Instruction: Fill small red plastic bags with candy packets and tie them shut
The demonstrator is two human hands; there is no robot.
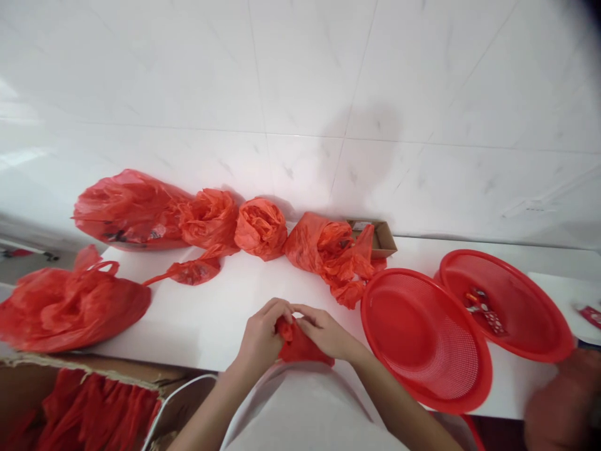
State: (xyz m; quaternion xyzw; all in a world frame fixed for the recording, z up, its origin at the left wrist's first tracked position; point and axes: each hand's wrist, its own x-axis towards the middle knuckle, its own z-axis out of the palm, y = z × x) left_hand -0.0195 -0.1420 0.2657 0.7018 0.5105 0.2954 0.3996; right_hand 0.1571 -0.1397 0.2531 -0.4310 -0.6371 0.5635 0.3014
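Observation:
Close to my body, at the front edge of the table, both hands grip a small red plastic bag (303,346). My left hand (268,332) pinches its gathered top from the left. From the right, my right hand (323,331) has its fingers closed on the same top, the fingertips of both hands almost meeting. What the bag contains is hidden. To the right stands a red plastic basket (399,319) with mesh sides, nothing visible inside. Behind the hands sits a bunched red bag (261,228) against the wall.
More filled red bags (131,210) line the wall, and a large one (75,307) sits at the left. A cardboard tray (384,239) stands behind. Another red basket (526,294) holds small packets (486,310). Below left, a carton (117,364) contains red bags. A blurred hand (563,401) shows at right.

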